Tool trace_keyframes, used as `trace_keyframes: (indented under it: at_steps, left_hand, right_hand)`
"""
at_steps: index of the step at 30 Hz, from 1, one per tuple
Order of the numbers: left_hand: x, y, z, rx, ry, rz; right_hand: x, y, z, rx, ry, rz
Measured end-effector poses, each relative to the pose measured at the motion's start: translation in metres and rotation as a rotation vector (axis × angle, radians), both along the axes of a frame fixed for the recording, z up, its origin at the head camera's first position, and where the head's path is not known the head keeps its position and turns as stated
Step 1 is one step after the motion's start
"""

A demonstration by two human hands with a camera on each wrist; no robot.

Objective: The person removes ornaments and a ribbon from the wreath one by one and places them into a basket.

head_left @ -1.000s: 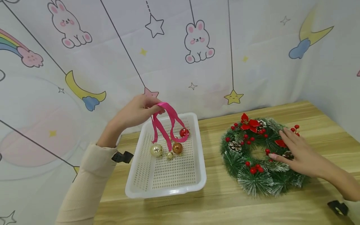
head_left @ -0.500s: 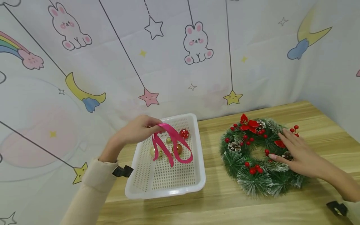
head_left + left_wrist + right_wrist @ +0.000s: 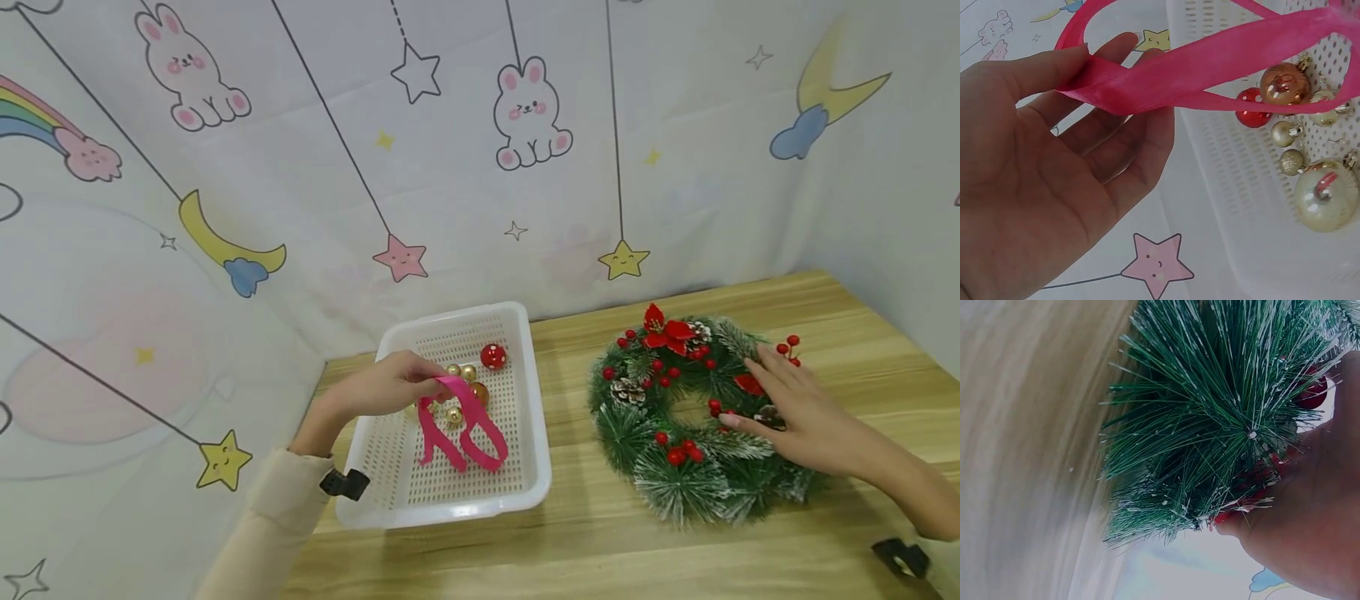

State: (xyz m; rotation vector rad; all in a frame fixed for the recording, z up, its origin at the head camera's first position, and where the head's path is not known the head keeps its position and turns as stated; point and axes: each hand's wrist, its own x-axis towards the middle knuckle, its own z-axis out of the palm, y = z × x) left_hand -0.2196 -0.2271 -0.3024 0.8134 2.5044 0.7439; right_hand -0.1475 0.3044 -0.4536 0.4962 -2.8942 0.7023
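My left hand [image 3: 388, 383] pinches a bright pink ribbon [image 3: 480, 421] between thumb and fingers, low over the white plastic basket [image 3: 542, 467]. In the left wrist view the ribbon [image 3: 1210, 65] runs from the fingertips to the right, its loops hanging loose. Inside the basket lie a red ball ornament [image 3: 493, 357], a copper ball ornament [image 3: 1285, 83], a large pale gold ball ornament [image 3: 1327, 195] and several smaller gold ones. My right hand [image 3: 813, 417] rests on the right side of a green wreath [image 3: 678, 479], fingers extended. Frosted needles [image 3: 1210, 419] hide its fingertips in the right wrist view.
Basket and wreath stand apart on a wood-grain table [image 3: 577, 542]. Behind it hangs a white cloth [image 3: 450, 192] printed with rabbits, stars and moons. The wreath carries a red flower [image 3: 666, 332], red berries and pine cones [image 3: 627, 390].
My left hand has come down with the ribbon, from above the basket's far edge to just over the ornaments, slightly toward me. The right hand and wreath have stayed put.
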Motion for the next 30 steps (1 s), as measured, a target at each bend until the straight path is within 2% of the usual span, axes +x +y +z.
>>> trace_keyframes:
  at_steps: [4,9,15,18,23,26,30]
  left_hand:
    - [-0.004,0.001,-0.014,-0.015,-0.022,-0.009]
    - [-0.011,0.004,-0.03,-0.12,-0.038,0.014]
    - [-0.018,0.012,-0.046,-0.238,-0.075,-0.044]
    - [-0.017,0.017,-0.053,-0.291,-0.118,-0.064]
    - [-0.013,0.025,-0.063,-0.427,-0.078,-0.064]
    - [-0.01,0.028,-0.066,-0.456,-0.074,-0.052]
    - [-0.006,0.03,-0.068,-0.462,-0.103,-0.06]
  right_hand:
    - [0.001,-0.001,0.001,0.003,-0.008,-0.002]
    - [0.003,-0.001,0.0,0.002,0.01,0.001]
    - [0.003,0.001,0.0,0.001,0.023,0.004]
    - [0.002,0.001,-0.002,0.005,0.009,0.002]
    - [0.003,0.002,-0.004,-0.016,-0.006,0.005]
    - [0.002,0.002,-0.003,-0.032,-0.021,0.009]
    - [0.001,0.003,-0.002,-0.036,-0.019,0.015]
